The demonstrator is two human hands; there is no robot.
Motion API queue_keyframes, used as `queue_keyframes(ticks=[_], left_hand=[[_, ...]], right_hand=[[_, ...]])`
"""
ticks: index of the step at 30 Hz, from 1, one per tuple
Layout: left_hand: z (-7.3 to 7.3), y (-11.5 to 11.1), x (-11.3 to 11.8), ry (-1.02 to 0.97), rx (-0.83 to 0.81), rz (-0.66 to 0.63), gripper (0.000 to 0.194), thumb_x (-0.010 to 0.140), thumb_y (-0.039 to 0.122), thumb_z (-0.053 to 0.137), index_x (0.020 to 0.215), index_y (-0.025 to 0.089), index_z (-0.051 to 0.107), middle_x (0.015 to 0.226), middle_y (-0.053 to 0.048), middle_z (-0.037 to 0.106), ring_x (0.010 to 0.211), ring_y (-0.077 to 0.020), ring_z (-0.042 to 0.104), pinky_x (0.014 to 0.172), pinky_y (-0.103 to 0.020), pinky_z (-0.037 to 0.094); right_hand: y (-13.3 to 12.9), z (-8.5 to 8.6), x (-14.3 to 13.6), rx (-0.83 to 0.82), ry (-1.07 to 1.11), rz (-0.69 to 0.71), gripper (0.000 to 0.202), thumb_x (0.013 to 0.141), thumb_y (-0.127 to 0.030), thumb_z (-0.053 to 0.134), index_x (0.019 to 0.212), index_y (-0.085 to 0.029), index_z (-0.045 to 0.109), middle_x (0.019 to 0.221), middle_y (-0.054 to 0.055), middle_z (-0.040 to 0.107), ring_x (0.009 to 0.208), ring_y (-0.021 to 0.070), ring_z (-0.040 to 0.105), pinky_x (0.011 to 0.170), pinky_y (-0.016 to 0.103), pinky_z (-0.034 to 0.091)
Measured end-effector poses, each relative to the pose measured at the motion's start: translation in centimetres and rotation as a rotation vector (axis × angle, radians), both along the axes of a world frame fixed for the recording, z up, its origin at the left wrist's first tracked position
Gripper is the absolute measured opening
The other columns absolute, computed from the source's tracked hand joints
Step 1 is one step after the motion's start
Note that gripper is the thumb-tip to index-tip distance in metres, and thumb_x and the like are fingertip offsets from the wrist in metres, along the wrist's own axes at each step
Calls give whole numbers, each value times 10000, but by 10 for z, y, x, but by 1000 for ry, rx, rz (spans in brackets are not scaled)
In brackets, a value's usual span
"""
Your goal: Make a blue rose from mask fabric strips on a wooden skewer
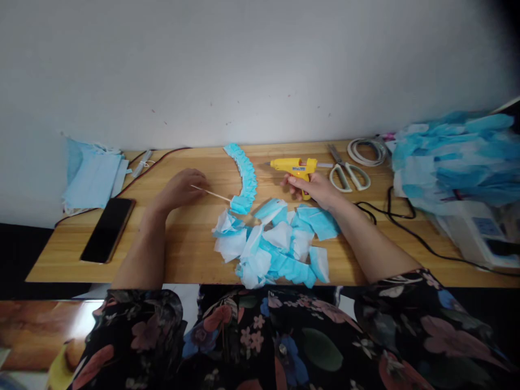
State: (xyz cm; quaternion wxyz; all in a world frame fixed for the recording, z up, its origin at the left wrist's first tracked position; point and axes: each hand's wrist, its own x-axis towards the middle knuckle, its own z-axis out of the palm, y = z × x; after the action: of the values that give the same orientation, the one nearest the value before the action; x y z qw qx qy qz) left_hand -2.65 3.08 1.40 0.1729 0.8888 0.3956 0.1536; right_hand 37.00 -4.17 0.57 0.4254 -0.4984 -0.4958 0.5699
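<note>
My left hand (181, 188) is closed, fingers curled round the end of a thin pale stick (215, 194). The stick's other end meets the lower end of a curved, pleated blue strip (248, 176) that lies on the table. My right hand (311, 188) grips a yellow hot glue gun (293, 164) by its handle. The gun's nozzle points left toward the pleated strip, apart from it, and a clear glue stick (325, 165) juts from its back. Below, between my forearms, lies a loose pile of blue and white fabric pieces (278, 236).
Scissors (343, 172) and a coiled white cable (368, 152) lie right of the gun. A large blue heap (459, 154) and a white box-like device (477, 230) stand farther right, with a black cord (422, 238) nearby. Left are face masks (93, 176) and a phone (108, 230).
</note>
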Motion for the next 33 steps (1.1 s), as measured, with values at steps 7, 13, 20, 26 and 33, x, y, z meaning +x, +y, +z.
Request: queue_keyframes(ticks=[7, 13, 20, 26, 33], left_hand=[[-4, 1, -1, -110, -31, 18, 262, 886, 445, 632, 814, 215, 737, 989, -72, 739, 950, -233, 656, 888, -390, 512], [-9, 4, -1, -120, -17, 64, 261, 924, 464, 609, 838, 240, 713, 896, -25, 715, 902, -226, 646, 850, -396, 510], [-17, 7, -2, -190, -77, 73, 324, 938, 520, 631, 877, 211, 710, 855, 4, 690, 812, -165, 584, 802, -348, 503], [-16, 6, -4, -254, -229, 98, 317, 881, 503, 693, 812, 195, 711, 789, -14, 687, 765, -171, 598, 714, -313, 495], [-19, 4, -6, -332, -327, 145, 318, 794, 470, 787, 843, 167, 707, 840, -44, 696, 797, -186, 625, 708, -297, 498]], right_hand=[[0, 0, 0, 8, -25, 4, 497, 654, -620, 903, 872, -205, 739, 940, 76, 788, 619, 121, 609, 436, 224, 493], [-1, 2, 0, 24, -31, 22, 516, 660, -643, 885, 877, -199, 738, 908, 66, 777, 601, 110, 600, 454, 222, 496], [0, 1, 1, 23, -45, 35, 594, 639, -696, 869, 894, -180, 724, 725, 22, 708, 559, 101, 571, 466, 222, 485], [2, -4, 2, 22, -36, 42, 551, 676, -640, 880, 920, -173, 719, 819, 44, 746, 588, 102, 601, 473, 218, 497], [4, -9, 3, 11, -17, 24, 611, 636, -666, 887, 972, -179, 737, 928, 70, 777, 622, 108, 626, 480, 215, 520]])
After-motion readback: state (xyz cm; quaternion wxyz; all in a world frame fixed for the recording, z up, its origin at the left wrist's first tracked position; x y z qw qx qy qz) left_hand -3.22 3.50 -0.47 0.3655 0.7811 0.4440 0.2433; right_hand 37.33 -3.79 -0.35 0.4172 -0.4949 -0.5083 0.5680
